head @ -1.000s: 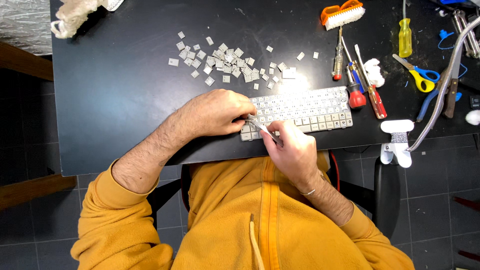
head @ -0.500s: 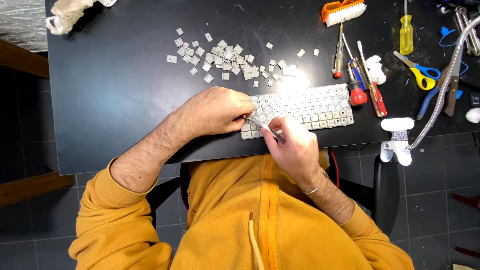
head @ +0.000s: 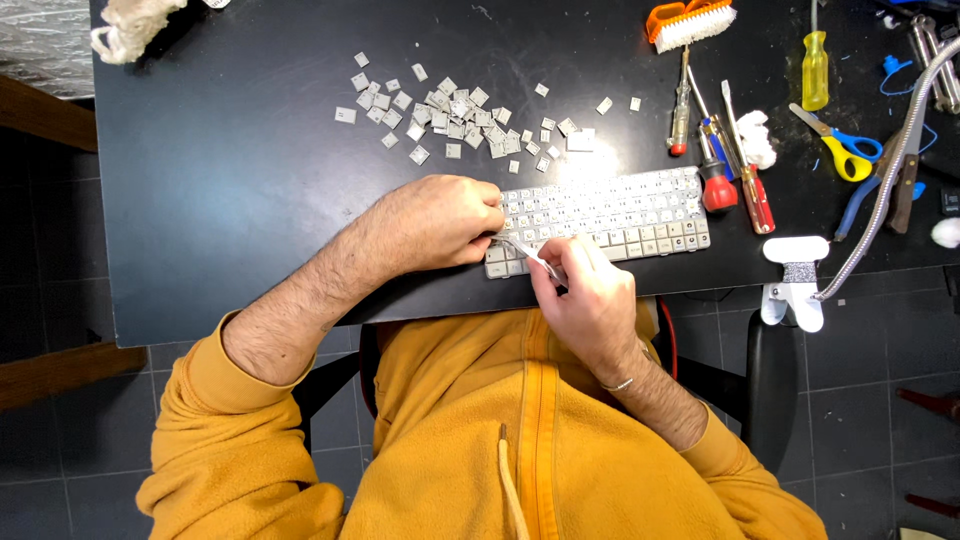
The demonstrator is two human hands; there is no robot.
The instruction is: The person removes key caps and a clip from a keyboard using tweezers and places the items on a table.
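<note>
Left hand: your left hand (head: pixel 445 222) rests curled on the left end of the white keyboard (head: pixel 610 215), fingers pressing on it.
Right hand: your right hand (head: pixel 590 300) pinches metal tweezers (head: pixel 525 250), tips at the keyboard's lower left keys.
Keyboard: lies near the front edge of the black table (head: pixel 230 180).
Loose keycaps: a scatter of removed keycaps (head: pixel 450 115) sits beyond the keyboard.
Right side: screwdrivers (head: pixel 725 150), orange brush (head: pixel 690 22), scissors (head: pixel 845 150).
</note>
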